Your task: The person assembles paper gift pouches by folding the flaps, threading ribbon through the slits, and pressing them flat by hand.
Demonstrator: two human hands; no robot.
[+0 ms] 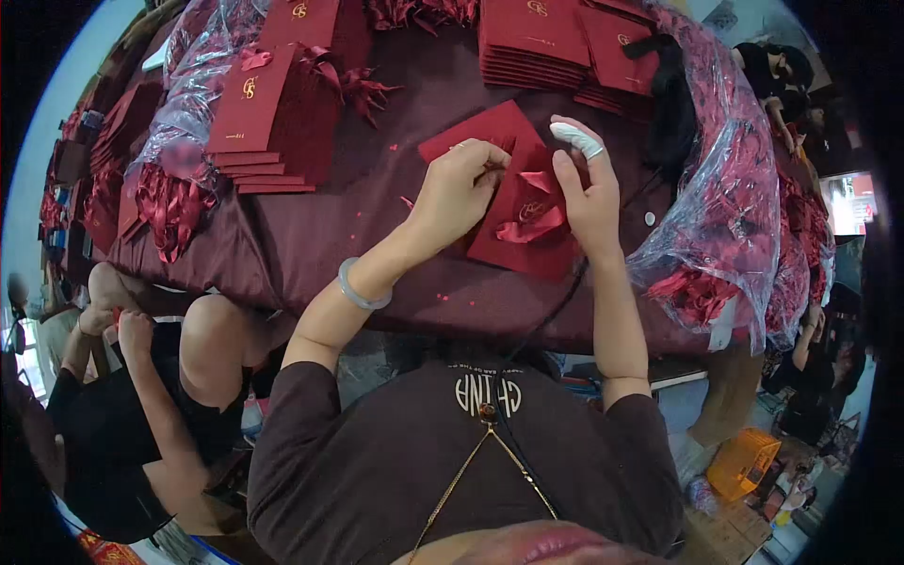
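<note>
A red paper bag (537, 212) with a gold emblem and a red ribbon lies tilted on the dark red tablecloth, over another red bag (504, 122). At the bag's upper left edge is my left hand (460, 188), its fingers curled and pinched; what they hold is hidden. My right hand (590, 184) is raised beside the bag's right edge, its fingers apart and nothing between them. White wrapping (576, 139) covers one of its fingers. A bracelet (363, 285) circles my left wrist.
Stacks of red bags stand at the back left (250, 104) and back right (532, 42). Clear plastic with red ribbons lies at the right (716, 207) and left (188, 122). A co-worker (141, 405) sits at the left; an orange crate (744, 463) is at lower right.
</note>
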